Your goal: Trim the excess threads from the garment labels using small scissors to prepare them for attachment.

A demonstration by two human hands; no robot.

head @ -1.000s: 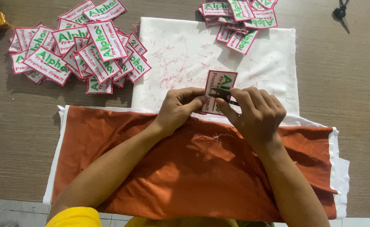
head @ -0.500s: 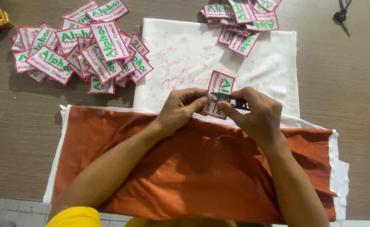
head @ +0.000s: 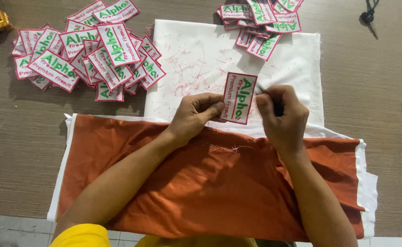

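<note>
We see two bare forearms, uncovered from elbow to wrist; the left hand point(head: 192, 115) and right hand point(head: 282, 118) wear no gloves, rings or watch; a bright yellow garment edge shows at the bottom, near the left elbow.

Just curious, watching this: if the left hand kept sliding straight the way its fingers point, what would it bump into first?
The left hand points right, its fingertips already on the red-edged patch it holds. Beyond the patch, the first thing in line would probably be the right hand, close on the patch's other side.
</note>
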